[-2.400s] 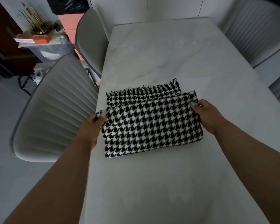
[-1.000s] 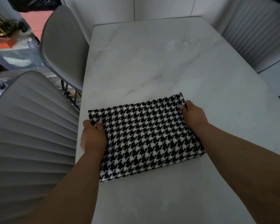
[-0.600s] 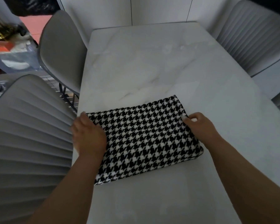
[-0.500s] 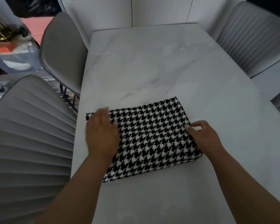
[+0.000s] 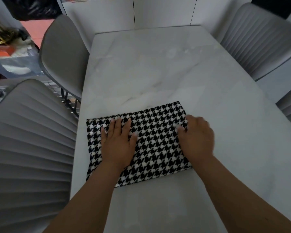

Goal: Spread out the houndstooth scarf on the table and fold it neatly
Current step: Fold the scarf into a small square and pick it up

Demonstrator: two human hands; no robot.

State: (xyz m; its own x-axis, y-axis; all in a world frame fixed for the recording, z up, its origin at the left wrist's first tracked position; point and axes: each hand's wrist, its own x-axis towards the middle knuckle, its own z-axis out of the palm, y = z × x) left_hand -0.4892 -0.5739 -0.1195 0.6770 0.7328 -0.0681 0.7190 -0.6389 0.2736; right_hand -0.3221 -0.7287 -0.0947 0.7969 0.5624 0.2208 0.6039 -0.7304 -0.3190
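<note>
The black-and-white houndstooth scarf [image 5: 156, 140] lies folded into a flat rectangle near the left front of the white marble table [image 5: 158, 68]. My left hand [image 5: 118, 142] rests palm down on its left half with the fingers straight and spread. My right hand [image 5: 197, 137] lies flat on the scarf's right edge, slightly blurred, fingers pointing left across the cloth. No fringe shows; it is hidden inside the fold.
Grey ribbed chairs stand close on the left [image 5: 29, 145] and at the right [image 5: 259, 41]. A smooth grey chair [image 5: 62, 54] stands at the left behind. White cabinets [image 5: 133, 12] run behind the table's far end. A cluttered stand [image 5: 8, 47] is at far left.
Both hands left the scarf's far corners and came to lie flat on top of it. The left hand slid inward from the left edge; the right opened onto the right edge.
</note>
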